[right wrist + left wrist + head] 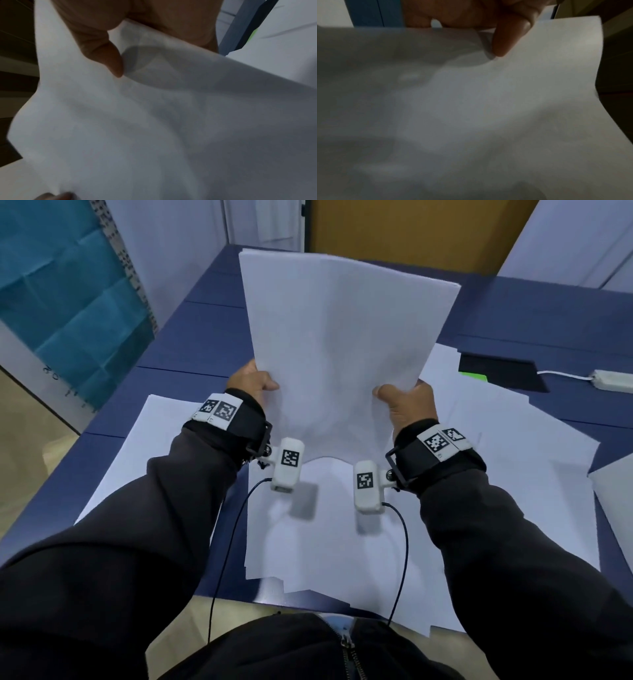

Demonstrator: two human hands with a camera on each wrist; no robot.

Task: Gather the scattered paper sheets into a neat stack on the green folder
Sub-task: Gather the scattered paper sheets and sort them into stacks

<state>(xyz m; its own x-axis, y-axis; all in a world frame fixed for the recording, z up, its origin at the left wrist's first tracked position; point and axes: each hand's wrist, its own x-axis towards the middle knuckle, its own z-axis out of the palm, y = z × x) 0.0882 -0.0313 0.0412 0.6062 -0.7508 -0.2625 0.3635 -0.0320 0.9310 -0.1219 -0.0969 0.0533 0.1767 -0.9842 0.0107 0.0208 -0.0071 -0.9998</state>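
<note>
From the head camera I see my left hand (255, 383) and right hand (406, 402) gripping a bunch of white paper sheets (346, 337) by its two side edges, thumbs on the near face, the bunch raised off the blue bench (191, 337) and leaning away from me. Its lower edge sags between my wrists. More loose sheets (496, 474) lie overlapping on the bench beneath and to the right, some hanging past the near edge. Only a small corner of the green folder (474, 376) shows at the far right, next to a black rectangle (500, 371) and a white power strip (613, 380). Both forearms are in dark sleeves (171, 508) with marker-tagged wrist straps.
</note>
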